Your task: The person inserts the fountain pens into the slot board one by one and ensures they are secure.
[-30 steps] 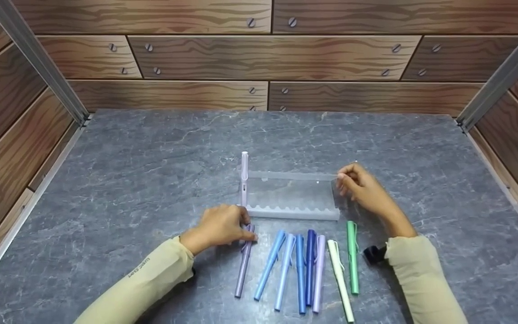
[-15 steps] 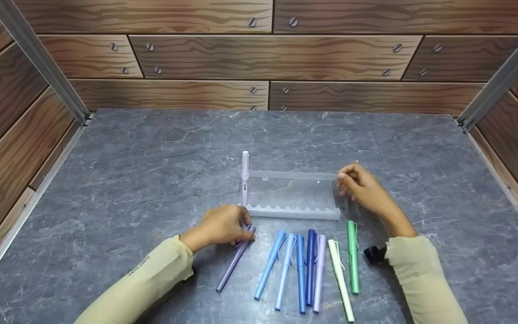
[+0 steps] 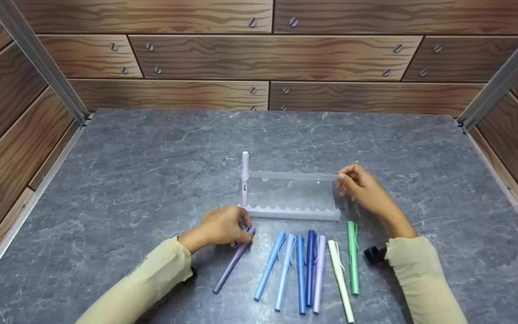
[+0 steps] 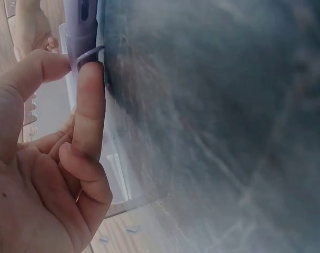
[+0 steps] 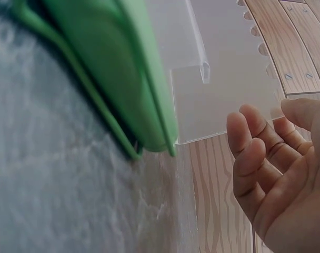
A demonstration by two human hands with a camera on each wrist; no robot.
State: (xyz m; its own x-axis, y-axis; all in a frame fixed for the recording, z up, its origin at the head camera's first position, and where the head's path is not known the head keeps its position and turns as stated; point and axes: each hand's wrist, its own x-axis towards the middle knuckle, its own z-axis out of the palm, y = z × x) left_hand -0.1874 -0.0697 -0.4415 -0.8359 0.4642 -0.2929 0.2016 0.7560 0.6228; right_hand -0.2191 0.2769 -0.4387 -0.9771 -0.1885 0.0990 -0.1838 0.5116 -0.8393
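My left hand [image 3: 245, 227] pinches the upper end of a purple pen [image 3: 231, 266] that lies slanted on the grey table [image 3: 151, 171]. In the left wrist view, thumb and index finger [image 4: 90, 105] close on that purple pen [image 4: 80, 21] at its clip. My right hand [image 3: 342, 180] holds the right end of a clear pen rack [image 3: 292, 194]. The right wrist view shows the curled fingers [image 5: 249, 153] at the clear rack's [image 5: 223, 89] edge. One lilac pen [image 3: 244, 177] stands upright in the rack's left slot.
Several pens lie side by side in front of the rack: blue [image 3: 269, 265], light blue [image 3: 284, 271], dark blue [image 3: 310, 265], lilac [image 3: 319, 272], pale green [image 3: 341, 281] and green [image 3: 353, 256]. Wood-patterned walls [image 3: 259, 58] close in the table on three sides.
The purple pen's lower end has swung to the left, from nearly straight to slanted, with my left hand at its top. The right hand has stayed at the rack.
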